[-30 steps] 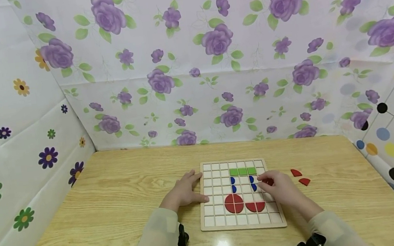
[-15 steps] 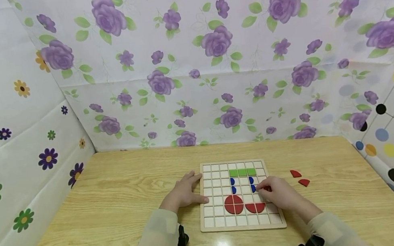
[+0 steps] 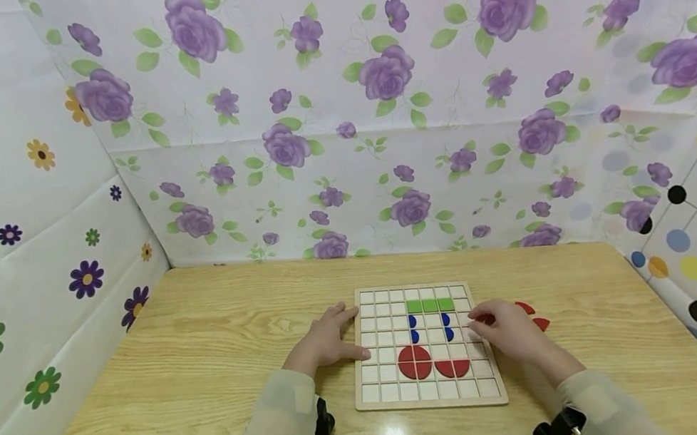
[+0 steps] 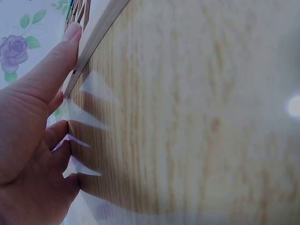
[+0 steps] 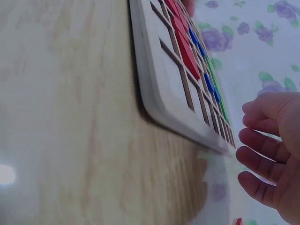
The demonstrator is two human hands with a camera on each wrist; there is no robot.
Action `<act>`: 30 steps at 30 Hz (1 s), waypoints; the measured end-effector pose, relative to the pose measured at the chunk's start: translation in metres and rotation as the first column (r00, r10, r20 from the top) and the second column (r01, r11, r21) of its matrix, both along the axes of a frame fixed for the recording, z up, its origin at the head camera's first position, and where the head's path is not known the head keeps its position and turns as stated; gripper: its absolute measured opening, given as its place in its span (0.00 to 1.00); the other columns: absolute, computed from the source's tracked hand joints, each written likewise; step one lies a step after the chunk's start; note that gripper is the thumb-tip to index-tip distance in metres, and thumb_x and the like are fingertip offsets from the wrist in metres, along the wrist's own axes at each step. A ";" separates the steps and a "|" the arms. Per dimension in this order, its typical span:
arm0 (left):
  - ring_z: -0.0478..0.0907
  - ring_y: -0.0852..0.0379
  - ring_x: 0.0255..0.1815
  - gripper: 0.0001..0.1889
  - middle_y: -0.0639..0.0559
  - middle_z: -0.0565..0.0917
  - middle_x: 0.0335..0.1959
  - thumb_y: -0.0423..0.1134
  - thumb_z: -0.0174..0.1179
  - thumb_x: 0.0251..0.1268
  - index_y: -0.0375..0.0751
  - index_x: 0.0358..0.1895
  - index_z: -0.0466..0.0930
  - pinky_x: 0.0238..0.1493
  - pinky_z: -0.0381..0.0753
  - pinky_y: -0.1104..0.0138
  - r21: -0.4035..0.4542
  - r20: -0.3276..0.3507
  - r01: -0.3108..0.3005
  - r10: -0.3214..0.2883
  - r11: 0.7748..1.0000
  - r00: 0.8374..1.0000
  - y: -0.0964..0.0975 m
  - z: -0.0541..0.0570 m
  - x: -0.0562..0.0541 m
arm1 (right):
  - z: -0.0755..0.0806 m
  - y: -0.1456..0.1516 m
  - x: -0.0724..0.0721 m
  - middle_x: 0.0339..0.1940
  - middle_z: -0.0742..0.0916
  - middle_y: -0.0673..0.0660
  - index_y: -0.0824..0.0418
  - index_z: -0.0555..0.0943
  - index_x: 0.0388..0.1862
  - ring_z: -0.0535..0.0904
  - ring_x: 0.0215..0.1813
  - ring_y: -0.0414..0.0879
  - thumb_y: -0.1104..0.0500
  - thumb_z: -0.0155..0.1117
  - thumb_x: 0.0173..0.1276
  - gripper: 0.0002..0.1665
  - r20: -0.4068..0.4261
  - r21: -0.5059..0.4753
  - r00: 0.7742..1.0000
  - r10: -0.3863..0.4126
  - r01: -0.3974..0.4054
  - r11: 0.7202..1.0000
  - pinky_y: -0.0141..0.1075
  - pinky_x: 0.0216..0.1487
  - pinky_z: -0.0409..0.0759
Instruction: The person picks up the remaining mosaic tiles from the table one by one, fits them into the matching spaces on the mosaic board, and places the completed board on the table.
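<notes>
A wooden grid board (image 3: 402, 404) lies on the table. My left hand (image 3: 324, 340) rests at its left side, fingers spread, thumb over the rim; the left wrist view shows the thumb (image 4: 51, 65) against the frame. My right hand (image 3: 506, 329) hovers over the board's right edge, thumb and forefinger close together. In the right wrist view its fingers (image 5: 260, 159) are loosely bent, with no piece showing between them. Nearest to it in the grid is a blue half-round piece (image 3: 448, 334). Other blue pieces (image 3: 413, 321), three green squares (image 3: 429, 305) and a red circle of quarter pieces (image 3: 414, 363) sit in cells.
Two red quarter pieces (image 3: 452, 368) form a half circle at the lower right of the grid. Loose red pieces (image 3: 541, 324) lie on the table (image 3: 254, 300) beyond the right hand, partly hidden by it. Patterned cloth (image 3: 344, 175) walls the back and sides.
My right hand has gone down to the lower right blue piece, then drawn back to the right. That piece, tilted at first, now sits straight in its cell. My left hand has stayed put.
</notes>
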State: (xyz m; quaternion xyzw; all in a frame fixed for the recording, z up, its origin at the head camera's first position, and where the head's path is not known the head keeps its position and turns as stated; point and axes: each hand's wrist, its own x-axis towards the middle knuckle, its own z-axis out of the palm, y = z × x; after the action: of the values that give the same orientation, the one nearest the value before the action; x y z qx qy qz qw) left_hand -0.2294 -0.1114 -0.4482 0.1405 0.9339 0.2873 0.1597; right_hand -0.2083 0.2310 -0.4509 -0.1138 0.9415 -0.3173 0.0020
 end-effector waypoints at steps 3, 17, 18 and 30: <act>0.41 0.41 0.78 0.46 0.44 0.48 0.77 0.54 0.69 0.50 0.49 0.73 0.57 0.74 0.39 0.41 0.005 0.000 0.000 0.000 1.000 1.000 0.000 0.001 0.001 | 0.000 0.007 -0.002 0.42 0.85 0.58 0.63 0.83 0.47 0.80 0.41 0.47 0.58 0.62 0.66 0.14 -0.023 0.031 0.999 -0.022 0.023 0.999 0.38 0.38 0.81; 0.41 0.41 0.78 0.47 0.44 0.48 0.77 0.54 0.70 0.50 0.48 0.73 0.58 0.74 0.39 0.41 0.002 -0.005 -0.004 0.004 1.000 1.000 0.001 0.001 0.001 | 0.002 0.039 -0.006 0.45 0.84 0.66 0.70 0.79 0.52 0.80 0.46 0.58 0.58 0.58 0.68 0.19 -0.042 0.117 0.995 -0.086 0.091 0.989 0.51 0.46 0.80; 0.41 0.41 0.78 0.47 0.44 0.48 0.77 0.54 0.70 0.50 0.48 0.73 0.58 0.74 0.39 0.41 0.003 -0.004 -0.004 0.004 1.000 1.000 0.001 0.001 0.001 | 0.002 0.041 -0.006 0.46 0.84 0.66 0.70 0.79 0.52 0.80 0.46 0.57 0.58 0.58 0.68 0.20 -0.039 0.120 0.995 -0.091 0.095 0.988 0.51 0.45 0.80; 0.42 0.41 0.78 0.46 0.43 0.49 0.77 0.54 0.70 0.50 0.48 0.73 0.58 0.74 0.39 0.41 0.001 -0.006 0.001 -0.001 1.000 1.000 0.001 0.002 0.001 | -0.001 0.057 -0.009 0.45 0.82 0.70 0.74 0.77 0.54 0.79 0.45 0.60 0.58 0.57 0.69 0.22 -0.052 0.147 0.989 -0.136 0.142 0.979 0.53 0.44 0.79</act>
State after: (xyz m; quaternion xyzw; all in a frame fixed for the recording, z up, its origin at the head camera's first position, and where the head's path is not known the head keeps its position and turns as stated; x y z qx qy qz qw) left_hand -0.2282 -0.1106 -0.4464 0.1417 0.9342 0.2871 0.1572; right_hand -0.2171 0.2880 -0.4519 -0.0538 0.9682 -0.2423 -0.0313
